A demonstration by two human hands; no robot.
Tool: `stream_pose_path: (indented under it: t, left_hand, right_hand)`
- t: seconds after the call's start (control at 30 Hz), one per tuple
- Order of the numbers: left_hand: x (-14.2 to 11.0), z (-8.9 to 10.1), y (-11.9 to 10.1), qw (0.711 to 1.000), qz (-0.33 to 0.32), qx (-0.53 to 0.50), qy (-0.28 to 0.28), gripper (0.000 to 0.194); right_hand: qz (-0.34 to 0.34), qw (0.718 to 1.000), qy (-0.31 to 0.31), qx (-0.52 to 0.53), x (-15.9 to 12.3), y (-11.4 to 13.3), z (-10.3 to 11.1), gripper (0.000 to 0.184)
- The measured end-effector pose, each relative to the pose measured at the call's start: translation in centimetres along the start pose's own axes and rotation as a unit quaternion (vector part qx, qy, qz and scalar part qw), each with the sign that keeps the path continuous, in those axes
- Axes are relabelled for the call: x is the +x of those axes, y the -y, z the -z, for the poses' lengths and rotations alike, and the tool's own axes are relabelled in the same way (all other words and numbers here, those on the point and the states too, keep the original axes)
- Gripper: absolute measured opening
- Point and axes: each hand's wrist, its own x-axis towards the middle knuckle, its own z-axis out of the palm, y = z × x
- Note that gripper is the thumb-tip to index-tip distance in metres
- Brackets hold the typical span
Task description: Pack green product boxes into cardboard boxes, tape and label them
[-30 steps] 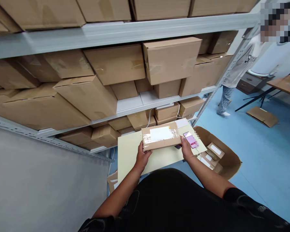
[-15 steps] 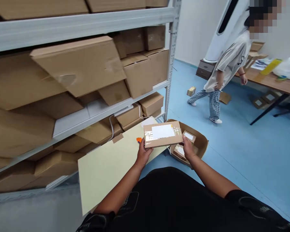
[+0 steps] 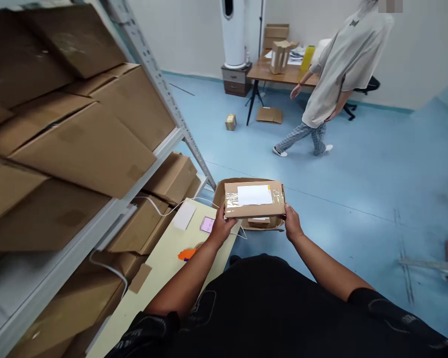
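Observation:
Between my two hands I hold a flat cardboard box with a white label and shiny clear tape on top. My left hand grips its left end, the thumb along the near side. At the right end, my right hand is closed on the near corner. Behind and below the box stands a large open carton on the floor, with a smaller labelled box partly visible inside. The held box hides much of the carton.
A pale table at left bears an orange object, a purple-white card and white paper. Shelving full of cardboard boxes rises beside it. Farther off, a person walks near a wooden desk. A small box lies on the floor.
My view has swung to the right, and the held box now sits over the open carton. The other person has moved on past the desk. Both hands keep their hold.

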Motion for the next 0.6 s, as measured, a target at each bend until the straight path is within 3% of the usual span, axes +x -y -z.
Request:
stream_pose_path:
  t: [0.1,0.23,0.43,0.6]
  left_hand:
    - [2.6,-0.7,0.2,0.998,0.002,0.006,0.055,0.083]
    - [5.5,-2.0,1.4,0.996,0.021,0.01,0.088,0.086]
    - [9.4,-3.5,2.8,0.993,0.04,0.041,0.102,0.091]
    - [11.5,-3.9,3.7,0.987,0.061,0.133,0.069,0.1]
  right_hand:
    - [0.012,0.999,-0.046,0.006,-0.4,0.0,0.8,0.06]
    - [0.0,0.997,-0.074,0.007,0.1,0.2,1.7,0.06]
    - [-0.003,0.997,-0.069,-0.032,4.0,-0.1,2.4,0.065]
    - [-0.036,0.99,-0.093,-0.097,7.6,-1.6,3.3,0.062]
